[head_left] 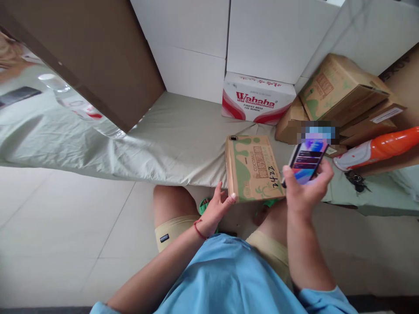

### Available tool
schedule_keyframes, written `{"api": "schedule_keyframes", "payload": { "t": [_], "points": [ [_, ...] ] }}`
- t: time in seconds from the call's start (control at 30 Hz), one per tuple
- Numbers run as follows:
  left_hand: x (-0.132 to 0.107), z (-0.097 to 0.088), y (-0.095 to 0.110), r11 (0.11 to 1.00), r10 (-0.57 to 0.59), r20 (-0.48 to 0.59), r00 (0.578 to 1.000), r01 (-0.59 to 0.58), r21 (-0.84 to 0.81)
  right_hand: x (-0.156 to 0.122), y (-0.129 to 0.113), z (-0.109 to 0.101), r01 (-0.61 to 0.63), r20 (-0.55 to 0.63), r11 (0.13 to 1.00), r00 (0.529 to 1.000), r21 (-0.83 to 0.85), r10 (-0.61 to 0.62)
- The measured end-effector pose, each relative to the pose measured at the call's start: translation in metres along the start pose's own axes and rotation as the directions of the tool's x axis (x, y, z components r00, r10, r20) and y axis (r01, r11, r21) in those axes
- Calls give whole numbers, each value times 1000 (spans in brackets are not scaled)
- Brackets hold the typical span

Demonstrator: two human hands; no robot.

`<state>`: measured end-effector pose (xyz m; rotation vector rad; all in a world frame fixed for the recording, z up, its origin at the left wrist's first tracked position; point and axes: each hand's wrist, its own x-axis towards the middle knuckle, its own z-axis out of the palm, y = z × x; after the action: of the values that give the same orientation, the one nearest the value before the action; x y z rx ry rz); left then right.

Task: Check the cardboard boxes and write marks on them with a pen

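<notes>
Carton (250,168) is between left hand (216,208) — touching, grip unclear — and right hand (307,192), clutching phone (306,162).

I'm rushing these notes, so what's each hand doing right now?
Left hand: open, against the carton at its near-left corner.
Right hand: closed, holding a phone.

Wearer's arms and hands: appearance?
Both hands ungloved. Left hand: thin red cord bracelet at the wrist. Right hand: no band visible at the wrist. Light-blue short sleeves, forearms uncovered. No cables visible.
</notes>
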<state>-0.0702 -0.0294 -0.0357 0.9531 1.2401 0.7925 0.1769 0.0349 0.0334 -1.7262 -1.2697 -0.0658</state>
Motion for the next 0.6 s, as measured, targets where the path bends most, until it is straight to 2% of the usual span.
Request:
{"api": "schedule_keyframes", "payload": {
  "t": [0.1, 0.17, 0.27, 0.37, 0.43, 0.6],
  "points": [
    [1, 5, 7, 976, -150, 55, 987, 157, -151, 33, 72, -11, -230, -30, 930, 972, -286, 231],
    [3, 8, 12, 967, -155, 57, 986, 163, -195, 49, 115, -16, -372, -1, 843, 915, -387, 403],
    [5, 11, 17, 960, -162, 41, 986, 167, -224, 62, 161, -21, -472, 46, 708, 815, -526, 578],
    [7, 13, 21, 949, -149, 30, 988, 152, -277, 70, 187, -20, -500, 69, 616, 740, -609, 669],
    [8, 15, 24, 936, -139, 11, 990, 134, -326, 78, 197, -16, -510, 75, 593, 716, -623, 694],
    [9, 22, 25, 918, -119, -57, 991, 88, -388, 93, 206, -4, -507, 46, 589, 733, -629, 679]
  ]
}}
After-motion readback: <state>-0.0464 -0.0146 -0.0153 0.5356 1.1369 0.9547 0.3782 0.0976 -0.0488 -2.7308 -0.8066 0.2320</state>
